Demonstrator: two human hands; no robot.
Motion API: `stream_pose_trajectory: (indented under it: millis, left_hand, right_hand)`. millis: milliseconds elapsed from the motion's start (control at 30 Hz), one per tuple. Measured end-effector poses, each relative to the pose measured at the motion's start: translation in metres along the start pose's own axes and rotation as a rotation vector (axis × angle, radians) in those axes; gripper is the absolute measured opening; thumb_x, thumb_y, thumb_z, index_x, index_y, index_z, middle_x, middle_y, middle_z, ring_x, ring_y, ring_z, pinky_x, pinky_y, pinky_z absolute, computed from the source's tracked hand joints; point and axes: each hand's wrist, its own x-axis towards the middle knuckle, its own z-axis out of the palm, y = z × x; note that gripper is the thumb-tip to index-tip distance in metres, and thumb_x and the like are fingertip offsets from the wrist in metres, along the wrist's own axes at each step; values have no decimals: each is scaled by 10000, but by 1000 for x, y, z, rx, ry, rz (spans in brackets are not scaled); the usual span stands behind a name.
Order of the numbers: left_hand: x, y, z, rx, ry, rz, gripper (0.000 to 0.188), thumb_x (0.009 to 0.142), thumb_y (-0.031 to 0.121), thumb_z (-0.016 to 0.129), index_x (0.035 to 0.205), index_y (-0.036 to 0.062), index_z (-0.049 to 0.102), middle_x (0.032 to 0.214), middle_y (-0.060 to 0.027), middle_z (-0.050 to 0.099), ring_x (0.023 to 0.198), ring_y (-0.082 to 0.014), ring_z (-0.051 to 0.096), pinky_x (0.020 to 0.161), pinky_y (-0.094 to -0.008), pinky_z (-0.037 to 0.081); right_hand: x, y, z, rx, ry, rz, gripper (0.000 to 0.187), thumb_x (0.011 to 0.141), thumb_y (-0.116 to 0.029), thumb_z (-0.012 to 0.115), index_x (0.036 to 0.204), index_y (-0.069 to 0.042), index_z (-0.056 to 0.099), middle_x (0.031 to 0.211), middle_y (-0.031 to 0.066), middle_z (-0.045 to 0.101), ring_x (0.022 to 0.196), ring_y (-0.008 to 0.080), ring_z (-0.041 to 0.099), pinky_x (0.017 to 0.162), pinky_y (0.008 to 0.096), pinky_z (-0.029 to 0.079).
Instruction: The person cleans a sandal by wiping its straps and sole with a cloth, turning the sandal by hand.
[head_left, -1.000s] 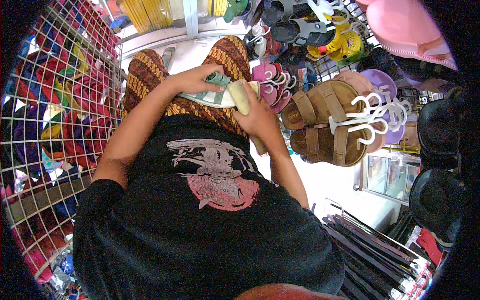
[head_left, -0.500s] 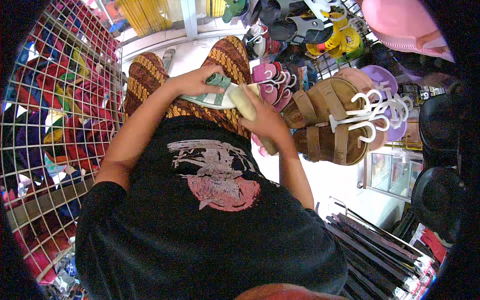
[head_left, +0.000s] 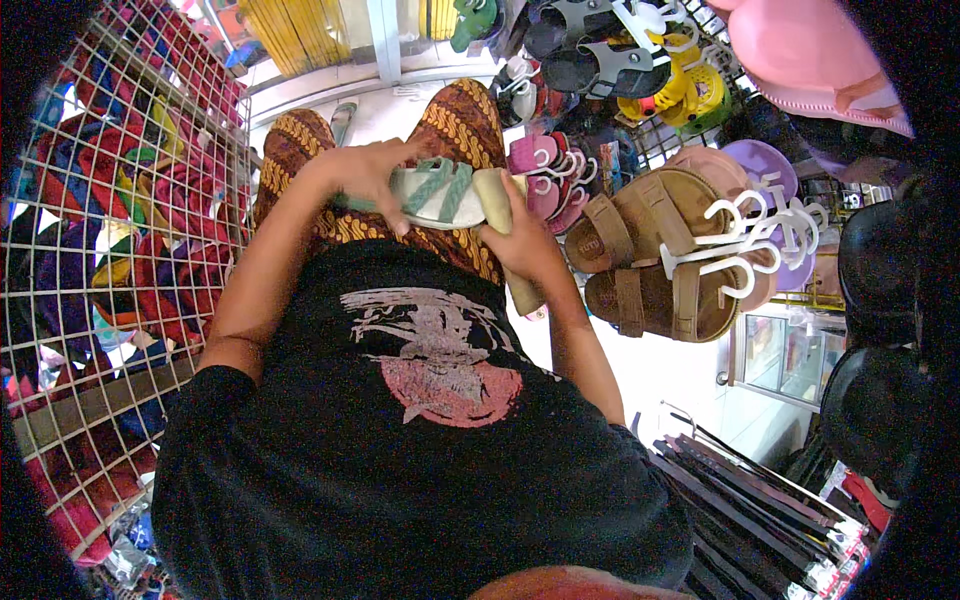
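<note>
A sandal (head_left: 437, 203) with green woven straps and a pale footbed lies across my lap, over brown-and-orange patterned trousers (head_left: 460, 120). My left hand (head_left: 372, 178), slightly blurred, wraps the sandal's left end, its thumb on the near edge and its fingers over the far side. In my right hand (head_left: 527, 240) is a pale yellow, rounded block-like piece (head_left: 492, 202), set against the sandal's right end. A tan length (head_left: 524, 294) sticks out below that hand; whether it belongs to the yellow piece I cannot tell. My palm hides the part between.
Brown strapped sandals (head_left: 655, 250) on white hangers hang close at my right, beside pink slippers (head_left: 545, 175). A wire grid (head_left: 120, 260) with colourful goods stands at my left. Dark belts (head_left: 740, 500) hang at the lower right. A grey-green object (head_left: 343, 118) lies on the floor ahead.
My left hand has slid left from the green straps to the sandal's left end, uncovering the straps. The right hand keeps its hold on the yellow piece, nearly in place.
</note>
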Motion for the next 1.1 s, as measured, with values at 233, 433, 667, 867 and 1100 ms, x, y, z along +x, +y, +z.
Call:
stream_pose_trajectory:
  millis: [233, 433, 667, 867, 1100]
  left_hand:
    - [-2, -2, 5, -66, -137, -102, 827, 660, 525, 855, 1194, -51, 595, 1104, -229, 678, 1032, -352, 641, 920, -378, 493]
    - [6, 5, 13, -668, -259, -316, 633, 876, 571, 662, 1162, 8, 611, 978, -140, 700, 745, -208, 640, 673, -313, 525]
    - [18, -9, 49, -1617, -577, -232, 645, 962, 656, 454, 1181, 61, 572, 840, -142, 656, 541, -174, 561, 451, -255, 430]
    - [33, 8, 57, -1778, -233, -366, 645, 959, 678, 441, 1181, 89, 581, 833, -145, 582, 631, -188, 525, 522, -295, 422]
    - [34, -4, 63, -1980, -522, -303, 702, 938, 735, 421, 1165, 90, 581, 794, -95, 510, 611, -158, 423, 523, -278, 379]
  right_hand:
    - [6, -3, 9, 128, 346, -151, 925, 806, -253, 742, 1579, -145, 245, 1403, 325, 460, 1286, 475, 493, 1056, 468, 424]
    - [-26, -55, -2, -206, 439, -340, 752, 806, -252, 755, 1491, -165, 456, 1245, 253, 445, 1152, 468, 523, 986, 491, 463]
    - [-11, -42, -2, -208, 522, -247, 734, 837, -251, 734, 1497, -128, 439, 1259, 283, 448, 1141, 466, 518, 985, 482, 452]
    - [-21, -54, 7, -437, 349, -369, 689, 880, -259, 690, 1502, -120, 427, 1328, 307, 435, 1138, 490, 522, 989, 513, 439]
    - [-8, -28, 15, -157, 504, -338, 740, 896, -293, 683, 1527, -74, 363, 1363, 330, 402, 1189, 500, 485, 1034, 522, 403]
